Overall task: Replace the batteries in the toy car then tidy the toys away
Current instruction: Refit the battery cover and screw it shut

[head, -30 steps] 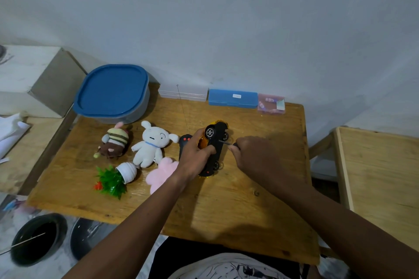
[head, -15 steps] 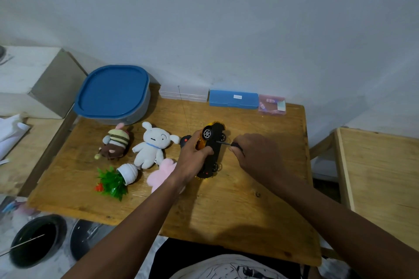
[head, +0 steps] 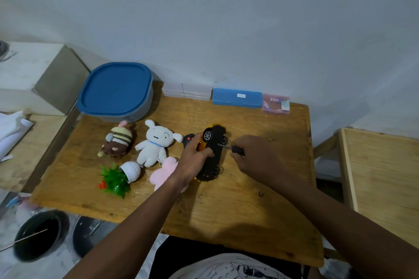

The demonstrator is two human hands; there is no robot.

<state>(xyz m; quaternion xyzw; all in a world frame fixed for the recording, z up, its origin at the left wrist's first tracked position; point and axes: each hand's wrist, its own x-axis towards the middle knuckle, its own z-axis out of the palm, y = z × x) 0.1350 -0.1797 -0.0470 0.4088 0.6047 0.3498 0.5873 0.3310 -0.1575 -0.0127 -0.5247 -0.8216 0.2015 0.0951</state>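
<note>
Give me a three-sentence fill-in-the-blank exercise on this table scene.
1. The left hand steadies the toy car, turned so its ___ underside shows.
2. The right hand holds a ___ against the car.
3. The large container at the back has a ___ lid.

Missing words: black; screwdriver; blue

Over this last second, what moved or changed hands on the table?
Little moved. The right hand drew slightly back, its screwdriver tip still at the toy car underside. The left hand kept its grip on the car. The plush toys and boxes stayed put.
</note>
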